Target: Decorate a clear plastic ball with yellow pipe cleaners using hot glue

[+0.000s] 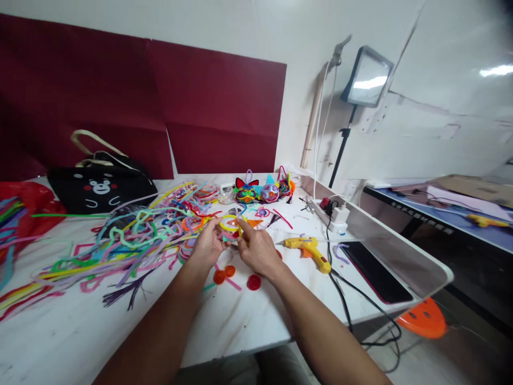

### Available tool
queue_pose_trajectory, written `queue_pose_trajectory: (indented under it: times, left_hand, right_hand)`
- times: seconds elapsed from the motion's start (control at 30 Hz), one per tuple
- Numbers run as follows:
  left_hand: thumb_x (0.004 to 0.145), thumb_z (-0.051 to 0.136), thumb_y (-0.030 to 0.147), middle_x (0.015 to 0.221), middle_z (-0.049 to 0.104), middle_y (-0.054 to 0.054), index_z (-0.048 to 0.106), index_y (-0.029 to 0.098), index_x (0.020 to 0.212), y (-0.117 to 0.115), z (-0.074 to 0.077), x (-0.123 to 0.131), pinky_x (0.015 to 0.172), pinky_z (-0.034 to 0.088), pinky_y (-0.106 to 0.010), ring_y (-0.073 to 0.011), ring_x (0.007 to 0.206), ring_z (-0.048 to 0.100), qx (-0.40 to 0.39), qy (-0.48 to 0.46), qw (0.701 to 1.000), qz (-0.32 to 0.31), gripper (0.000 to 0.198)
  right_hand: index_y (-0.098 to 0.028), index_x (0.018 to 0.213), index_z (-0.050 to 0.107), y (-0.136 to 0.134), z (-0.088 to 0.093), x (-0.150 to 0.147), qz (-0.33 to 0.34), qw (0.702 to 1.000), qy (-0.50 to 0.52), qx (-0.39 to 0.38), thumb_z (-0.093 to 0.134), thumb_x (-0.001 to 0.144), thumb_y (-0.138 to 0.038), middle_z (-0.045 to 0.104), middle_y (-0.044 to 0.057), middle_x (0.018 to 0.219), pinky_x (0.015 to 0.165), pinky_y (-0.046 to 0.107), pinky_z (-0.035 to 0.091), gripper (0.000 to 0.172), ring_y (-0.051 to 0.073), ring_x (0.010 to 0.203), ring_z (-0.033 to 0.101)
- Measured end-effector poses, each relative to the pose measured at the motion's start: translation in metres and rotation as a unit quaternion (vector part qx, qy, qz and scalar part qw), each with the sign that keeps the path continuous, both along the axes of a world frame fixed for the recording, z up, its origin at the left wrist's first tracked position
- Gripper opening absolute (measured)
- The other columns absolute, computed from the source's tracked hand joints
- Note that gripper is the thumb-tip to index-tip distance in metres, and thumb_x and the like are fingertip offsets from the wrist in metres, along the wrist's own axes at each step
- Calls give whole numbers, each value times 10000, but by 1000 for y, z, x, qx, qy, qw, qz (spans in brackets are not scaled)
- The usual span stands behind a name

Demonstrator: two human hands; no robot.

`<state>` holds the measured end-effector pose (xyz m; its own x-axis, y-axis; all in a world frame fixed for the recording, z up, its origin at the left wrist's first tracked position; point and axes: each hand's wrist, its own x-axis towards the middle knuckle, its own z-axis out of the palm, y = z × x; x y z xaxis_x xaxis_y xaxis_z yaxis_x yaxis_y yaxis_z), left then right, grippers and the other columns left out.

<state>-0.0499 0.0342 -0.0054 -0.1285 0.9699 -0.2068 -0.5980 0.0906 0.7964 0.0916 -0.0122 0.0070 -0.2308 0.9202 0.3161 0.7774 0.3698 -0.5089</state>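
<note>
Both of my hands meet over the middle of the white table. A yellow pipe cleaner (229,217), bent into a loop, runs between them. My left hand (209,243) pinches its left side, and my right hand (257,247) has its fingers closed on the right end. Just below the hands lie orange coiled discs (219,276) and a red coiled disc (253,282). A striped coiled piece (186,249) sits beside my left hand, partly covered by it. To the right of my right hand rests a yellow hot glue gun (308,248).
Tangled pipe cleaners (132,235) spread over the left side. Decorated balls (246,191) stand at the back near a black bag (102,187). On the right are a phone (377,271), a power strip (329,214), black cables (340,291) and a raised table edge (401,243).
</note>
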Motion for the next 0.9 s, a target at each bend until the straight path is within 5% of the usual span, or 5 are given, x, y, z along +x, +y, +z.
queue_pose_trajectory:
  times: [0.9]
  left_hand:
    - [752, 620, 192, 572, 562, 51, 569, 179, 752, -1, 0, 0, 406, 395, -235, -107, 441, 508, 7, -3, 1000, 15, 52]
  right_hand:
    - [-185, 1518, 430, -3, -4, -6, -15, 996, -79, 27, 441, 931, -252, 776, 130, 1013, 771, 366, 520, 592, 293, 908, 736]
